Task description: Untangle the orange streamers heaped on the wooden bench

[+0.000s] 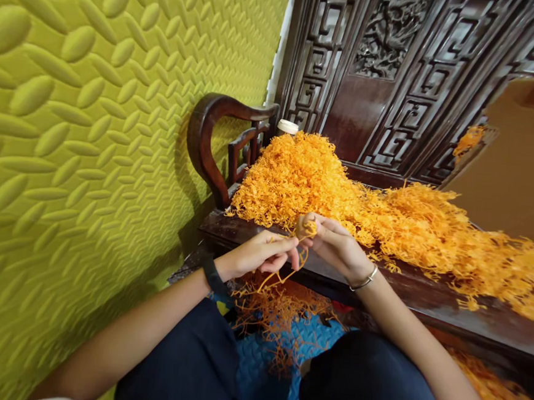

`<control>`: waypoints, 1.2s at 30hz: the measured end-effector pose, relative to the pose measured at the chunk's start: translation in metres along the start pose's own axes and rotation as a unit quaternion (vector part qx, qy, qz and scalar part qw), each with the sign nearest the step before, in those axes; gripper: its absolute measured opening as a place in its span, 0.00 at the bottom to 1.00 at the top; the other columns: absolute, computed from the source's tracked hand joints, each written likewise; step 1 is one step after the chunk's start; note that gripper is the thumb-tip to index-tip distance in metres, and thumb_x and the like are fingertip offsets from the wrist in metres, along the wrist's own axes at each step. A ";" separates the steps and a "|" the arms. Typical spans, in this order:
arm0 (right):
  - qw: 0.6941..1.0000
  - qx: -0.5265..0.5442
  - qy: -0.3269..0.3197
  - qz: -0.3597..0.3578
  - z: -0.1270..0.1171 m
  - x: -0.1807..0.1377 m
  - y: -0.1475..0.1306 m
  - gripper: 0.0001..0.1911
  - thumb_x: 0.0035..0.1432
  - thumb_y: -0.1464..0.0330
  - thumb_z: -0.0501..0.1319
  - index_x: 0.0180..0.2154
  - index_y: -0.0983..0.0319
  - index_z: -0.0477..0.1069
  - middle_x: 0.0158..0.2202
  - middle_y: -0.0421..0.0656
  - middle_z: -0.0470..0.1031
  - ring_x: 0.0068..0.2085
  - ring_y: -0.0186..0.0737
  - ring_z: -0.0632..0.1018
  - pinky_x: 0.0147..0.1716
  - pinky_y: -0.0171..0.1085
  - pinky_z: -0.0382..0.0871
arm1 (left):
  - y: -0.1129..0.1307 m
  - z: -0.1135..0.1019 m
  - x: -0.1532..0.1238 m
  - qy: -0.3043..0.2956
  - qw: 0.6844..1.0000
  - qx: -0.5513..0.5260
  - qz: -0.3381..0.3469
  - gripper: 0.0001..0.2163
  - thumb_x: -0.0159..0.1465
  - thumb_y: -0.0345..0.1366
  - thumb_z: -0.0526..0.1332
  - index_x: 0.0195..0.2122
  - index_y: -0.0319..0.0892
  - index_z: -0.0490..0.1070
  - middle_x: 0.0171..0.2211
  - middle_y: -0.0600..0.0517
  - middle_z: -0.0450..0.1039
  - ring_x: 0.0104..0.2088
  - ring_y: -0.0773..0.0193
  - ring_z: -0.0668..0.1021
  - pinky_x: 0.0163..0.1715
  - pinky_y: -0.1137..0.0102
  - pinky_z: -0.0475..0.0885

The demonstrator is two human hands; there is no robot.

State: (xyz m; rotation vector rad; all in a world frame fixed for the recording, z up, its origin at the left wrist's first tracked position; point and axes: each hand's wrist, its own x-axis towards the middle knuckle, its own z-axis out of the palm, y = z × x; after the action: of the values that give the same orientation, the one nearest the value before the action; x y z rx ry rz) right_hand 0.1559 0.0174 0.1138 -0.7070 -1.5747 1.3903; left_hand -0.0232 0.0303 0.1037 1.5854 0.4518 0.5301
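Note:
My left hand and my right hand meet in front of the bench, close together and closed. Between their fingertips is a small orange stringy piece, with thin loops and strands hanging below. The right fingers pinch its bunched upper part, while the left thumb and fingers grip the strands. What it is made of, I cannot tell. Just behind the hands, a large heap of similar orange pieces spreads along the dark wooden bench.
A curved wooden armrest stands at the bench's left end, beside a yellow textured wall. A white-lidded jar is behind the heap. Brown cardboard leans at right. More orange strands lie below, over blue matting.

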 end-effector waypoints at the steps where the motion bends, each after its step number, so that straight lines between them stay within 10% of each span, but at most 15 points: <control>1: 1.000 0.006 0.010 0.000 0.001 0.001 -0.001 0.14 0.55 0.57 0.56 0.26 0.60 0.59 0.24 0.38 0.55 0.26 0.34 0.61 0.28 0.37 0.63 | 0.000 0.001 0.001 0.003 1.000 -0.012 0.008 0.19 0.65 0.44 0.49 0.28 0.37 0.72 0.10 0.60 0.52 0.11 0.76 0.53 0.15 0.74 0.48; 21: 0.950 0.281 0.118 -0.070 -0.004 0.007 -0.023 0.09 0.54 0.74 0.53 0.22 0.62 0.58 0.27 0.39 0.47 0.26 0.33 0.56 0.23 0.31 0.59 | 0.005 0.031 0.034 0.002 0.972 -0.222 0.076 0.14 0.65 0.42 0.53 0.33 0.38 0.72 0.09 0.64 0.47 0.09 0.77 0.48 0.10 0.79 0.47; 36: 0.974 0.072 0.156 -0.145 -0.007 0.006 -0.033 0.10 0.58 0.66 0.52 0.25 0.59 0.54 0.27 0.39 0.49 0.27 0.35 0.58 0.22 0.34 0.58 | 0.006 0.045 0.042 0.046 0.961 -0.247 0.114 0.14 0.64 0.42 0.53 0.32 0.38 0.73 0.09 0.63 0.47 0.10 0.78 0.47 0.11 0.78 0.44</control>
State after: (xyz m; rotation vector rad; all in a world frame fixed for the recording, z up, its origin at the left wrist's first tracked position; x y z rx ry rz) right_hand 0.1641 0.0189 0.1472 -0.5502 -1.2584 1.1055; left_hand 0.0371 0.0175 0.1099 1.1362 0.1824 0.8269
